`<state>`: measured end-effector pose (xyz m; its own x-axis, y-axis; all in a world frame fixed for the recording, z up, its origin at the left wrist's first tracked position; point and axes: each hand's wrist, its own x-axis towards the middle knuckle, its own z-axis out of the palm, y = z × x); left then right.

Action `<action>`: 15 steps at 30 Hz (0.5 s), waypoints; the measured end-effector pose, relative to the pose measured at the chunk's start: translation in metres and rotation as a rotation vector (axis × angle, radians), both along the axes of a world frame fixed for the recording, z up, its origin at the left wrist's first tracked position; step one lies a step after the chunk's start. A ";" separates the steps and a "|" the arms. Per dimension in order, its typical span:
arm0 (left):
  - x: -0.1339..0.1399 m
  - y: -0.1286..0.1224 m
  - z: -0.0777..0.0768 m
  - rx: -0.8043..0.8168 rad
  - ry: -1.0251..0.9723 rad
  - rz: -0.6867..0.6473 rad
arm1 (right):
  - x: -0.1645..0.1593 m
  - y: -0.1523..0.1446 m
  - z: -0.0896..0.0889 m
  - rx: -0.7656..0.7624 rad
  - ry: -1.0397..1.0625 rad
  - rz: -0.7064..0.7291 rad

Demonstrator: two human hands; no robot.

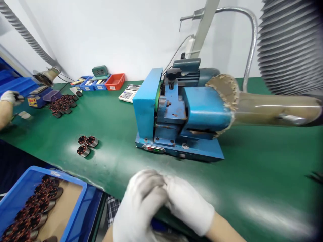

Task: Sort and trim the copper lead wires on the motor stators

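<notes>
Both my hands wear white gloves and meet at the front edge of the green table, slightly blurred. My left hand (141, 201) has its fingers curled, with greyish marks on the glove's fingers. Against those fingers presses my right hand (190, 203), its own fingertips hidden behind them. Whatever may be between the hands does not show. Beyond them stands a blue belt machine (174, 117) with a motor on top. To the left, three copper-wound motor stators (87, 144) sit in a cluster on the table.
A blue tray (83, 191) at lower left holds many stators. Further back are a stator pile (63, 104), a calculator (129, 92), a red bin (115, 81) and a green clock (100, 71). A co-worker's gloved hand (9, 97) is far left. A duct pipe (277, 109) extends right.
</notes>
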<state>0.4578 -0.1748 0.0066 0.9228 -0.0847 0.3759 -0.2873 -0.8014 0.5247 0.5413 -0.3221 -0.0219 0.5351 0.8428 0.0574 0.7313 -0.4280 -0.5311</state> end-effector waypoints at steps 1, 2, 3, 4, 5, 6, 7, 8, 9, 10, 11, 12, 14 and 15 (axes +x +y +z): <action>0.006 0.000 0.002 0.020 0.073 -0.110 | 0.002 0.005 -0.002 -0.053 0.055 0.008; 0.013 0.001 0.002 0.030 0.147 -0.167 | 0.004 0.008 -0.005 -0.079 0.108 0.008; 0.019 0.003 0.000 0.038 0.213 -0.188 | 0.005 0.010 -0.007 -0.090 0.150 -0.002; 0.025 0.006 -0.003 0.040 0.282 -0.177 | 0.006 0.010 -0.010 -0.090 0.173 -0.019; 0.029 0.009 -0.008 0.036 0.337 -0.170 | 0.005 0.009 -0.012 -0.078 0.181 -0.045; 0.031 0.012 -0.012 0.032 0.379 -0.179 | 0.004 0.007 -0.014 -0.056 0.181 -0.079; 0.032 0.014 -0.016 0.023 0.402 -0.183 | 0.002 0.006 -0.016 -0.027 0.190 -0.119; 0.031 0.014 -0.020 0.010 0.412 -0.175 | 0.000 0.004 -0.018 0.008 0.224 -0.159; 0.029 0.014 -0.022 0.000 0.411 -0.159 | -0.003 0.003 -0.019 0.056 0.291 -0.197; 0.027 0.013 -0.024 -0.004 0.406 -0.142 | -0.005 0.003 -0.019 0.118 0.391 -0.235; 0.025 0.011 -0.025 -0.002 0.395 -0.125 | -0.008 0.004 -0.019 0.183 0.513 -0.272; 0.023 0.009 -0.025 0.006 0.380 -0.109 | -0.009 0.004 -0.019 0.242 0.645 -0.307; 0.020 0.003 -0.026 0.041 0.354 -0.084 | -0.009 0.005 -0.017 0.313 0.897 -0.364; 0.019 0.001 -0.027 0.066 0.339 -0.066 | -0.008 0.005 -0.016 0.317 1.009 -0.387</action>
<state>0.4770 -0.1742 -0.0201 0.9858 -0.1626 0.0407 -0.1582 -0.8222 0.5467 0.5337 -0.3175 -0.0383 0.6802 0.6343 -0.3674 -0.2470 -0.2735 -0.9296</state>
